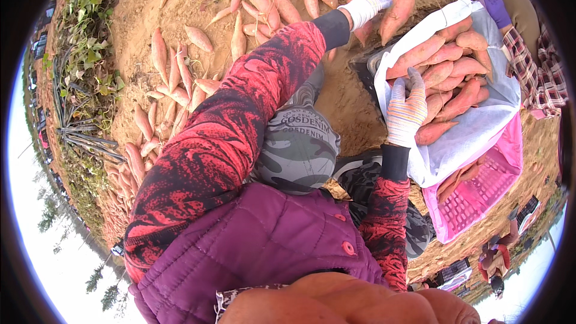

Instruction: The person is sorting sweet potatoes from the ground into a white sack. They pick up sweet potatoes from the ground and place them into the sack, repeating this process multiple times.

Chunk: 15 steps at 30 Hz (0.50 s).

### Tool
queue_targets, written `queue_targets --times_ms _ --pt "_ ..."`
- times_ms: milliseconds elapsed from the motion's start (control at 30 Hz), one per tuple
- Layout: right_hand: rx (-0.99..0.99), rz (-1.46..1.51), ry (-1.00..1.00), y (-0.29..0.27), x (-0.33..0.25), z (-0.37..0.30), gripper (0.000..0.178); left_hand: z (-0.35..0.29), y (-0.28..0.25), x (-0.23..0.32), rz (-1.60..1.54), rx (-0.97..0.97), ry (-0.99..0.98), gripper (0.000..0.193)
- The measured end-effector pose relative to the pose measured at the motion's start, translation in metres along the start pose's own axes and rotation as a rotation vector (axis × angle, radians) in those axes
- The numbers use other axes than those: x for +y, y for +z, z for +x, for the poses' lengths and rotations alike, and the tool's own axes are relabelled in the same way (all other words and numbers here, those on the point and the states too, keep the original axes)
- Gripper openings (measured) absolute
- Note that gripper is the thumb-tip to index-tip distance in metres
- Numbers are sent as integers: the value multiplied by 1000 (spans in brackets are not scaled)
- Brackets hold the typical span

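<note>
My left hand (367,8), in a white glove, reaches out to the far side, its fingers closed against the side of a large sweet potato (400,6). The fingertips are partly hidden by it. My right hand (407,111), in a striped knit glove, lies at the near-left edge of a crate with a white liner (505,99). Its fingers are apart, touching or just over the heaped sweet potatoes (451,69) inside. I cannot see anything held in it. More sweet potatoes (264,1) lie on the soil beyond my left forearm.
A pink crate (474,195) with a few sweet potatoes stands nearer me, beside the lined one. At the right, another person's purple-gloved hand (493,5) is close to the liner. Green vines (90,30) and a long pile of sweet potatoes (135,162) lie to the left.
</note>
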State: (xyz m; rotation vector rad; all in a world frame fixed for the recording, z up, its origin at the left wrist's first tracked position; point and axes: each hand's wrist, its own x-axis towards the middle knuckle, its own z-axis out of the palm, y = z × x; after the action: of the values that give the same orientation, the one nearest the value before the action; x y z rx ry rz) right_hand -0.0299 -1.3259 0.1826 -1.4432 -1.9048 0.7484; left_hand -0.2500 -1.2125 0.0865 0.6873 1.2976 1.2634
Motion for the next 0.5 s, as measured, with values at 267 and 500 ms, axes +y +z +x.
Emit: queue_targets --times_ms 267,500 --pt "-48 -63 54 -3 -13 1 27 11 2 -39 1290 179 -66 40" --pt "39 -280 -122 -5 -12 4 28 23 -10 -64 1039 102 -108 46"
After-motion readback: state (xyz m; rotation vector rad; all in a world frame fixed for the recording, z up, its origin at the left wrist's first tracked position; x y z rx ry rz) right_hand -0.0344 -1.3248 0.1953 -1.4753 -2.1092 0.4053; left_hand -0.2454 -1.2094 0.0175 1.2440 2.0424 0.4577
